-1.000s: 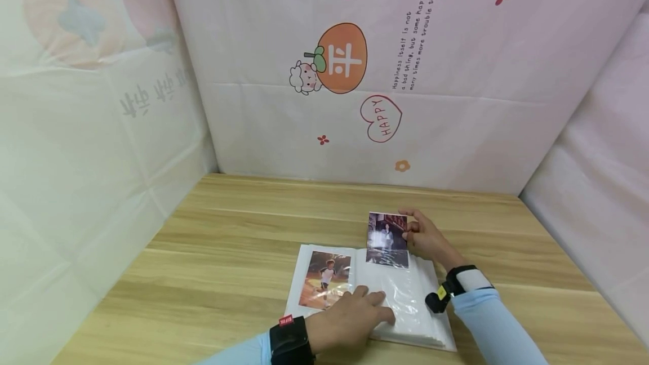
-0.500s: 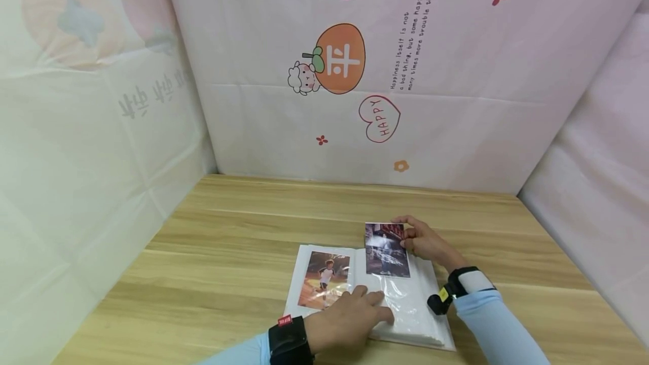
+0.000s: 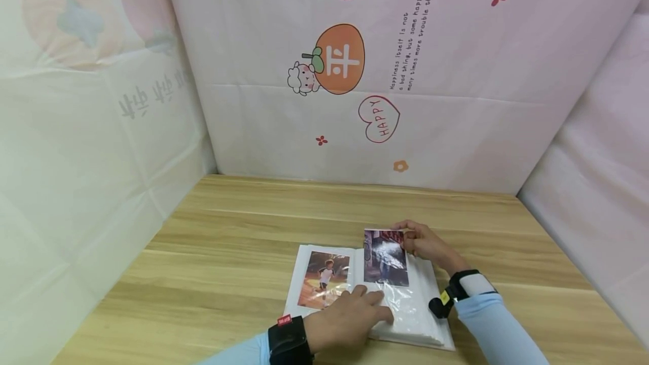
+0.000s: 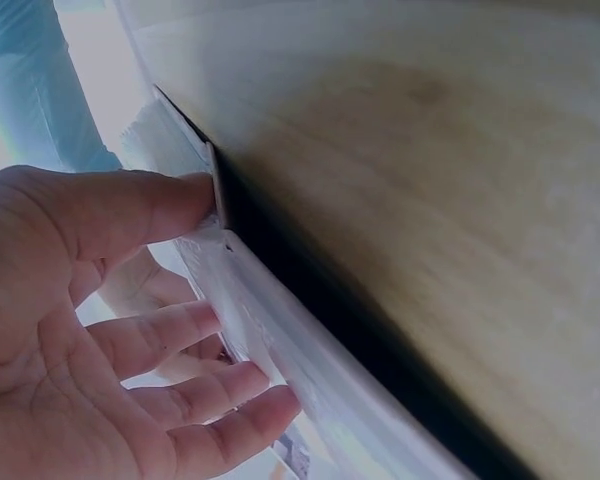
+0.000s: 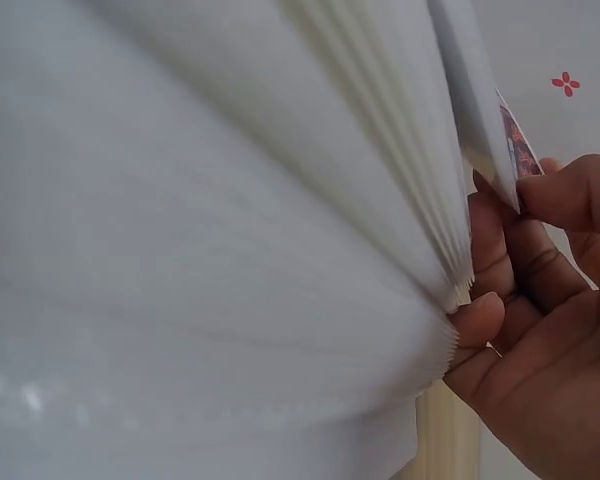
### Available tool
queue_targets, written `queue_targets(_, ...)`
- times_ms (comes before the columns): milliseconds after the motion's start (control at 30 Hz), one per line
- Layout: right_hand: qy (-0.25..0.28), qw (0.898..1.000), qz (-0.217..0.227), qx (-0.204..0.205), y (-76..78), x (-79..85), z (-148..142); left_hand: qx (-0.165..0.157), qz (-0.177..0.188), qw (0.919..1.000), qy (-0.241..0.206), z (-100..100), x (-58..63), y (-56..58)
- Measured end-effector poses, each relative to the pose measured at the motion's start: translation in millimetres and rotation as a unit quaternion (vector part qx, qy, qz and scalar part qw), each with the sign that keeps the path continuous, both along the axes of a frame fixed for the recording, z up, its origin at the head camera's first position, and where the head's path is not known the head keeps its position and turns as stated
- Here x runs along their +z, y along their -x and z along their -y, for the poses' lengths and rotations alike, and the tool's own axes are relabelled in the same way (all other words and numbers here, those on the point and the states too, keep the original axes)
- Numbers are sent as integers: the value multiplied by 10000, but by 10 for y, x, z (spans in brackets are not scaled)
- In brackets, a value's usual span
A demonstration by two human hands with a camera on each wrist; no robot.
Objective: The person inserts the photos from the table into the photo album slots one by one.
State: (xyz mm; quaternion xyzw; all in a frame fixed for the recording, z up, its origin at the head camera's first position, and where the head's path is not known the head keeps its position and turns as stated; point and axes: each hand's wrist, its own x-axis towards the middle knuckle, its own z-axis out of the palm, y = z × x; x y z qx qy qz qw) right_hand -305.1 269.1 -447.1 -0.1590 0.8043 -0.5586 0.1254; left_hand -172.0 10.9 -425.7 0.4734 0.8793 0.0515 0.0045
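Note:
An open photo album (image 3: 413, 317) with clear pockets lies on the table. My right hand (image 3: 428, 248) pinches the right side of a dark printed photo (image 3: 383, 261), most of which sits inside the right page's pocket, its top edge sticking out above. In the right wrist view, thumb and fingers of the right hand (image 5: 560, 290) hold the top page and photo corner (image 5: 521, 145) beside the fanned pages (image 5: 230, 250). My left hand (image 3: 350, 320) rests across the album's lower middle, fingers spread. The left wrist view has that hand (image 4: 90, 340) with its fingertips on the album's lower edge (image 4: 320, 330).
Another photo (image 3: 325, 277), of a running child, fills the left page's pocket, partly covered by the left hand. The wood-grain table (image 3: 228, 241) meets a printed white cloth (image 3: 263, 134) at the back, and more cloth hangs at both sides.
My right hand has moved down toward me with the photo, which has slid deeper into the right page's pocket. The left hand stays in place on the album.

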Motion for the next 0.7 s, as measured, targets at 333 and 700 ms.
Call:
queue_targets(333,1,10000,-46,15,2,-28,2,58,81,9999,-47,-1,0,1)
queue_targets(700,-149,9999,69,18,-56,4,23,18,202,9998,-72,9,-4,8)
